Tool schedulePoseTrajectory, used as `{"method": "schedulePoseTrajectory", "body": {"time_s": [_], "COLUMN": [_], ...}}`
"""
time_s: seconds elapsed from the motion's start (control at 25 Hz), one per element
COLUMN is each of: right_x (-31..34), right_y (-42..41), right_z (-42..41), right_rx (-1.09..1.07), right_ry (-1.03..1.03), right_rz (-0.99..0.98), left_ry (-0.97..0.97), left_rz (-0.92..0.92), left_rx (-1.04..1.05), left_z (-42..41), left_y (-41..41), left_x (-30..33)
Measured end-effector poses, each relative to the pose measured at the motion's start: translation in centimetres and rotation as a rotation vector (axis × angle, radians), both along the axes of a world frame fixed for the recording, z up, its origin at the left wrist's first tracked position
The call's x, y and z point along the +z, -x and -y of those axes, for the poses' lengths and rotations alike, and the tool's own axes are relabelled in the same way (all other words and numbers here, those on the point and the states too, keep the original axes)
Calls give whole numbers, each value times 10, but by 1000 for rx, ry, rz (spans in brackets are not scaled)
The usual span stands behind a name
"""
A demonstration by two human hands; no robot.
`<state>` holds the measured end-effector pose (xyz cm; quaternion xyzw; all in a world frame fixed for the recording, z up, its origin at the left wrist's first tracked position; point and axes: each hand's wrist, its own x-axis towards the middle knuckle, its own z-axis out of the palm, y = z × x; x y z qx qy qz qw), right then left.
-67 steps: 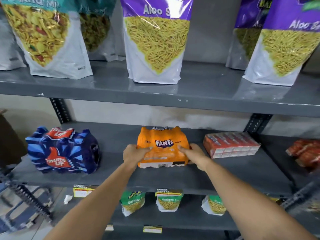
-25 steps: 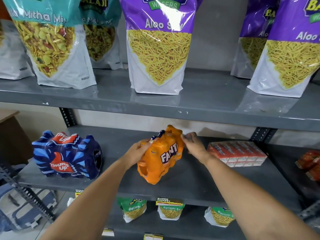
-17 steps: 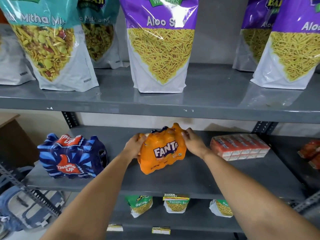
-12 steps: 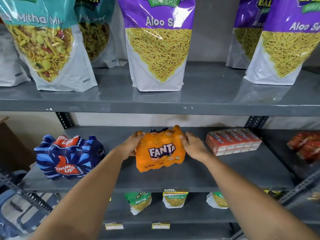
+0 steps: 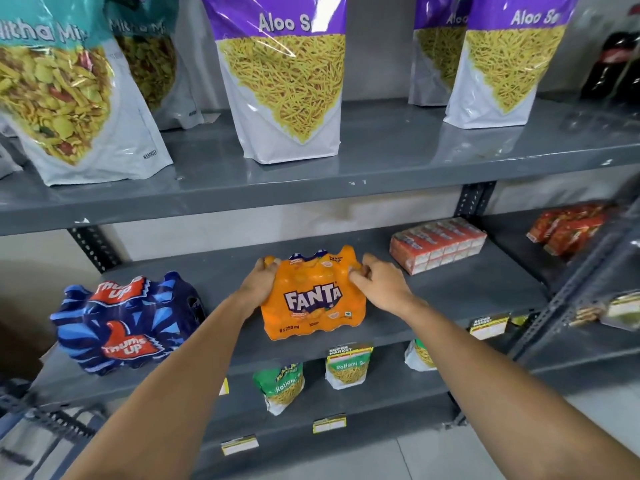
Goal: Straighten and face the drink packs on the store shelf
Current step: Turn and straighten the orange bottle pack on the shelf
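One orange Fanta pack (image 5: 313, 299) upright near the middle of the grey middle shelf (image 5: 460, 292), close to the near edge, logo facing out and tilted slightly, "6 x 250 ml" printed low on the front. Clamped from both sides: left hand (image 5: 260, 284) wrapped over the upper left corner, right hand (image 5: 377, 284) pressed on the upper right corner with fingers (image 5: 358, 271) curled into the wrap. Left of it, well apart, a blue Thums Up pack (image 5: 121, 323) on the same shelf, turned at an angle. Right and farther back, a red and white carton block (image 5: 438, 244) lying flat, apart from the Fanta. Farther right, red packets (image 5: 564, 230) on the neighbouring shelf. Above, on the top shelf (image 5: 381, 157), tall Aloo Sev bags (image 5: 284, 81) standing upright beside Mitha Mix bags (image 5: 65, 98) on the left. Below, small green Ratlami Sev pouches (image 5: 348, 367) behind yellow price tags (image 5: 329, 423).
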<state>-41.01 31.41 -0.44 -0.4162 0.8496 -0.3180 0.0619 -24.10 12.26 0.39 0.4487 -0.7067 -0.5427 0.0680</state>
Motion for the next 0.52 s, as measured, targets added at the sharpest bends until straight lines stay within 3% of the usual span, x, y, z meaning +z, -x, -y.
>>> {"method": "schedulePoseTrajectory", "body": {"time_s": [0.08, 0.24, 0.36, 0.52], "right_x": [2, 13, 3, -12], "right_y": [5, 43, 98, 197], "right_z": [0, -8, -28, -65], "right_rx": [15, 149, 120, -173], "right_ry": [0, -100, -182, -61], "right_rz": [59, 417, 388, 286], "left_ry": [142, 730, 756, 816], "left_rz": [74, 420, 639, 627], "left_rx": [-48, -123, -166, -169], "left_z": [-1, -16, -41, -81], "left_y": [1, 22, 54, 116], "left_x": [6, 20, 29, 29]}}
